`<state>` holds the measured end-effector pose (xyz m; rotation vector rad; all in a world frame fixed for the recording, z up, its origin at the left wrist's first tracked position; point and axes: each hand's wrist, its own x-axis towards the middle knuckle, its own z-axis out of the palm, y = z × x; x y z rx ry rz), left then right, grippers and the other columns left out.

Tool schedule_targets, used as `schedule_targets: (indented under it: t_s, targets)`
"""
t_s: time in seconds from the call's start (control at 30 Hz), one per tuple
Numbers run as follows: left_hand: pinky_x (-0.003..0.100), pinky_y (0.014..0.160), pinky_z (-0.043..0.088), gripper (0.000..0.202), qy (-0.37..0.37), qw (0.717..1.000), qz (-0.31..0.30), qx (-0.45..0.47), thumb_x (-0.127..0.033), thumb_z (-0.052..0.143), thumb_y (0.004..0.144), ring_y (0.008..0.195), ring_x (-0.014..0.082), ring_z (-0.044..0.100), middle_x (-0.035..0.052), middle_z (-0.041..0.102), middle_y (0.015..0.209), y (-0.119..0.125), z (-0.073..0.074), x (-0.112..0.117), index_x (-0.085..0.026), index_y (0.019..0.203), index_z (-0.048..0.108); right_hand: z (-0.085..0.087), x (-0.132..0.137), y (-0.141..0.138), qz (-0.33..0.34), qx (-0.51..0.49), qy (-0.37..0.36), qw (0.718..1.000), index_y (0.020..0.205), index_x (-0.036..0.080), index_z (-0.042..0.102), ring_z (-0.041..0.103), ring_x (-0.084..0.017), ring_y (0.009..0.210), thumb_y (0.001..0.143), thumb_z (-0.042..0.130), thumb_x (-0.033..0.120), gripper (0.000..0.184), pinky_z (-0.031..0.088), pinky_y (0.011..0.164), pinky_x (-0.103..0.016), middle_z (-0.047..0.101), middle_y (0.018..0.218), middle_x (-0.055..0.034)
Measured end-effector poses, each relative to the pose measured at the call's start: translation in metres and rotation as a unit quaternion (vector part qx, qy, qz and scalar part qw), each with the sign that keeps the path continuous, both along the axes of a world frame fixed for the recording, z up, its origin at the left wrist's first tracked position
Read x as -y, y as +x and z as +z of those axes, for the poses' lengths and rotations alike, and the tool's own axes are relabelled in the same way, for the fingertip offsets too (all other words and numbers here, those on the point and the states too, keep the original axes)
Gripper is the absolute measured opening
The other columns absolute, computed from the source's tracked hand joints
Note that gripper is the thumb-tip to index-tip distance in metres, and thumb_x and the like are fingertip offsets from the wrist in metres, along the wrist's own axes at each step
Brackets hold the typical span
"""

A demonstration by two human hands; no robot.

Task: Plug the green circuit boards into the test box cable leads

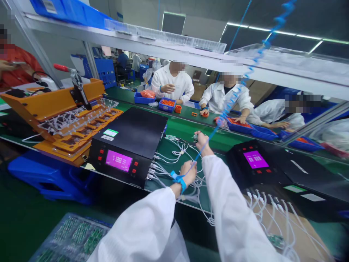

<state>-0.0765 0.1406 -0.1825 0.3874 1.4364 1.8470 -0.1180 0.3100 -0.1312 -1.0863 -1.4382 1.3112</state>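
My right hand [202, 142] is closed, its fingertips pinching a small greenish piece [195, 137] that looks like a circuit board. Nearer to me, my left hand [189, 171] has its fingers curled among white cables [197, 189]; what they hold is hidden. A blue wrist strap [180, 181] circles my left wrist. Left of my hands stands a black test box [131, 134] with a lit pink screen [119, 160] and white plugs along its right side. Beside that box, a small clear-and-green board [170, 137] lies on the green bench with a cable at its end.
An orange clamp fixture [79, 123] stands at left, a second black box [283, 178] at right. A coiled blue cord [231, 103] hangs across the view. Co-workers in white sit beyond blue bins [167, 105] of orange parts. Below left is a tray of circuit boards [73, 233].
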Motion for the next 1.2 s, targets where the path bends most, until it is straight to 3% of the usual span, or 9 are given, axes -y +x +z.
schedule_targets:
  t_s: [0.1,0.23,0.33,0.5,0.6,0.73,0.93,1.07,1.2]
  targets:
    - [0.024,0.049,0.034,0.037,-0.001,0.999,-0.002,0.044,-0.053,0.058,0.098,0.048,0.012,0.046,-0.0002,0.056,0.059,0.008,0.001,0.007,-0.021,0.079,0.054,0.007,-0.023,0.009,0.002,0.024,0.007,1.0,0.065,0.019,0.056,0.055,-0.011,0.053,0.082,0.074,0.022,0.024,0.047,0.053,-0.023,0.06,0.054,0.0012]
    - [0.021,0.051,0.035,0.025,0.024,0.995,0.044,0.089,-0.041,0.041,0.107,0.048,0.0085,0.042,-0.0005,0.061,0.069,-0.007,0.012,0.005,-0.021,0.094,0.048,-0.001,-0.028,0.011,0.041,0.064,0.022,0.997,0.067,0.019,0.055,0.056,-0.011,0.05,0.085,0.074,0.021,0.026,0.05,0.053,-0.025,0.059,0.056,0.0012]
    - [0.021,0.054,0.038,0.016,0.037,0.993,0.068,0.092,-0.032,0.043,0.107,0.052,0.0082,0.045,0.0019,0.067,0.077,-0.017,0.017,0.004,-0.02,0.097,0.048,-0.01,-0.023,0.004,0.08,0.087,0.042,0.992,0.073,0.02,0.053,0.061,-0.013,0.052,0.088,0.07,0.021,0.023,0.055,0.056,-0.026,0.06,0.061,0.0013]
    - [0.022,0.06,0.045,0.009,0.018,0.992,0.092,0.082,-0.026,0.058,0.099,0.066,0.0113,0.061,0.0059,0.071,0.09,-0.018,0.013,0.007,-0.019,0.095,0.054,-0.019,-0.025,-0.003,0.116,0.16,0.119,0.973,0.084,0.02,0.055,0.064,-0.014,0.062,0.087,0.069,0.026,0.016,0.056,0.065,-0.028,0.065,0.072,0.0002]
    - [0.023,0.062,0.047,0.006,0.0,0.993,0.089,0.075,-0.02,0.062,0.093,0.068,0.0128,0.063,0.0043,0.067,0.085,-0.016,0.009,0.008,-0.018,0.091,0.056,-0.021,-0.03,0.0,0.137,0.24,0.189,0.943,0.086,0.018,0.061,0.067,-0.018,0.075,0.084,0.072,0.028,0.015,0.054,0.077,-0.031,0.069,0.078,-0.0037]
    - [0.025,0.065,0.049,0.007,0.004,0.997,0.065,0.048,-0.02,0.066,0.084,0.069,0.0142,0.063,0.0019,0.065,0.075,-0.014,0.008,0.01,-0.017,0.085,0.06,-0.029,-0.029,0.003,0.175,0.338,0.274,0.883,0.097,0.017,0.066,0.069,-0.023,0.092,0.076,0.081,0.026,0.027,0.05,0.087,-0.032,0.075,0.094,-0.0095]
    - [0.031,0.084,0.051,0.015,0.076,0.996,0.03,-0.02,-0.029,0.062,0.082,0.086,0.0198,0.067,0.005,0.072,0.081,-0.011,0.019,0.021,-0.019,0.07,0.062,-0.036,-0.016,0.007,0.215,0.434,0.364,0.795,0.107,0.015,0.067,0.07,-0.028,0.103,0.088,0.07,0.024,0.021,0.05,0.088,-0.033,0.075,0.112,-0.0189]
    - [0.036,0.088,0.051,0.021,0.141,0.99,-0.003,-0.005,-0.03,0.055,0.084,0.073,0.0201,0.068,0.0012,0.062,0.063,-0.005,0.025,0.021,-0.022,0.065,0.051,-0.025,-0.01,0.014,0.228,0.458,0.418,0.751,0.114,0.016,0.066,0.07,-0.03,0.107,0.089,0.065,0.019,0.025,0.051,0.088,-0.034,0.074,0.118,-0.0185]
    - [0.031,0.076,0.051,0.018,0.118,0.991,0.053,0.045,-0.036,0.053,0.093,0.061,0.017,0.065,-0.0064,0.048,0.056,-0.003,0.02,0.01,-0.022,0.082,0.05,0.0,-0.005,0.037,0.224,0.458,0.463,0.725,0.121,0.016,0.063,0.067,-0.03,0.114,0.09,0.058,0.018,0.032,0.052,0.091,-0.035,0.071,0.124,-0.0176]
